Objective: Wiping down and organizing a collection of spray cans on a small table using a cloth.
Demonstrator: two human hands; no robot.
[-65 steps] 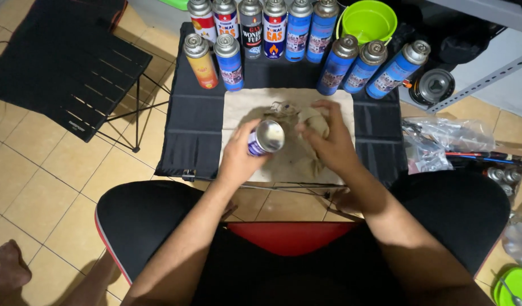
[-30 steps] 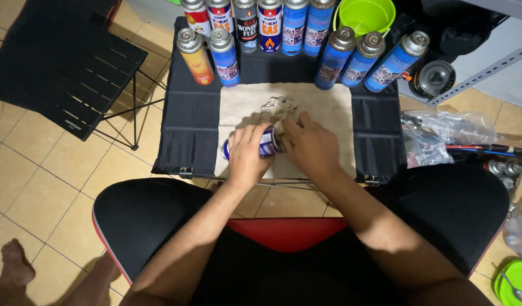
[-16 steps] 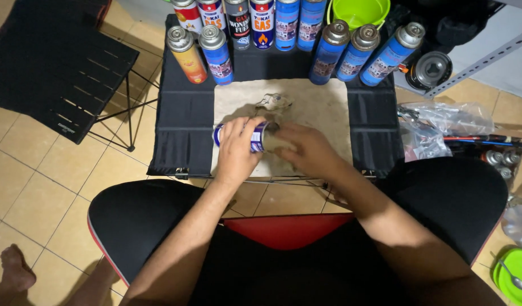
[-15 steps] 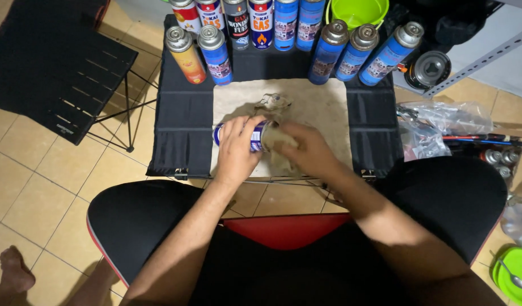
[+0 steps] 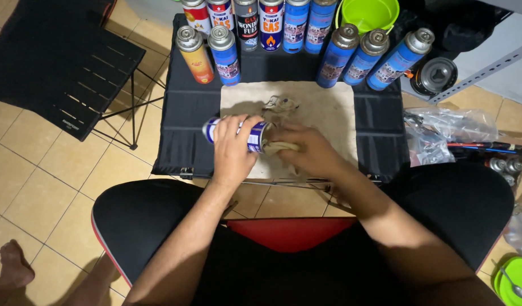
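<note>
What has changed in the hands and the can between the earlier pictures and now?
The can, held upright before, now lies on its side in the left hand. The right hand has moved to its bottom end and presses a cloth there. The standing cans and green bucket stayed.

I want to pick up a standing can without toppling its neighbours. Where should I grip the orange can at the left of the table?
Probably around the mid-body of the orange can, coming from its left. It stands upright at the row's end with that side open, while a blue can stands close on its right.
</note>
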